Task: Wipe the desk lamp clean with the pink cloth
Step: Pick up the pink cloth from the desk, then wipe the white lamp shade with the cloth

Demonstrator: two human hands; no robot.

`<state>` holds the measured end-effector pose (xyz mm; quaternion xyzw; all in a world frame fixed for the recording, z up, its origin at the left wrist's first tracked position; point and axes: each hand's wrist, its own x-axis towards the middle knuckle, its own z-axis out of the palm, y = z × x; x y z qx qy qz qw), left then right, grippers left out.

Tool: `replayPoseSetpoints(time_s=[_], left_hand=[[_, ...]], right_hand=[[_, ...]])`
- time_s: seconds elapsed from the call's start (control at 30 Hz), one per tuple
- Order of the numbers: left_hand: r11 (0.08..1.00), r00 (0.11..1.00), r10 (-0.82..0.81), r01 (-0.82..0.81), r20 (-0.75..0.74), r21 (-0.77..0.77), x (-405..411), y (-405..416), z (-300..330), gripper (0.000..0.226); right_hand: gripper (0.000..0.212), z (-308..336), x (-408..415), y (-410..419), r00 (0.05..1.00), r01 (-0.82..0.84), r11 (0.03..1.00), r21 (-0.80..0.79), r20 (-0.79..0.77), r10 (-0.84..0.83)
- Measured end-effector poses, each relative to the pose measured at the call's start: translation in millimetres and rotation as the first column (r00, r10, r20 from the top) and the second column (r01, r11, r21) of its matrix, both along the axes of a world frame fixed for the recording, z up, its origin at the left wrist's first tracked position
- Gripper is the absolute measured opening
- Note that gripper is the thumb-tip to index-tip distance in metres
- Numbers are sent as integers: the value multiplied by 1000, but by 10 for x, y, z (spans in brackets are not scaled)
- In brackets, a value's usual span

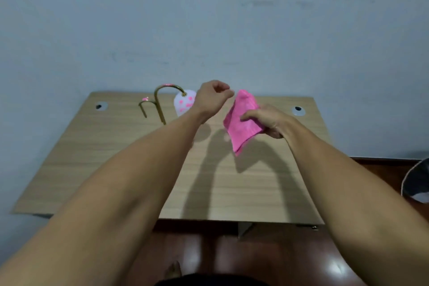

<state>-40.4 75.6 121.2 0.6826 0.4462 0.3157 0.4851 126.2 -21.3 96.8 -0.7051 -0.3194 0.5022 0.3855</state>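
Note:
The desk lamp [162,102] stands at the back of the wooden desk [116,146], left of centre. It has curved gold arms and a white shade with pink spots [183,102], partly hidden behind my left wrist. My right hand [267,121] grips the pink cloth [241,121], which hangs folded above the desk to the right of the lamp. My left hand [213,95] is raised between the lamp shade and the cloth, fingers curled closed near the cloth's top edge; nothing shows in them.
A pale wall rises directly behind the desk. Two round cable holes [101,106] [297,109] sit near the back corners. A dark rounded object [417,181] is at the right edge, over a glossy reddish floor [278,258].

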Motion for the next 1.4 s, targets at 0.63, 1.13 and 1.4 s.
replayPoseSetpoints(time_s=[0.63, 1.13, 1.4], left_hand=[[927, 852, -61, 242, -520, 287, -1831, 1282, -169, 31], [834, 850, -198, 408, -489, 371, -1805, 1463, -328, 26], [855, 851, -201, 394, -485, 338, -1819, 1471, -341, 29]], right_hand=[[32, -219, -1865, 928, 897, 308, 839, 449, 157, -413], [43, -523, -2107, 1381, 765, 572, 655, 494, -34, -643], [46, -686, -2153, 1293, 791, 266, 734, 625, 293, -536]])
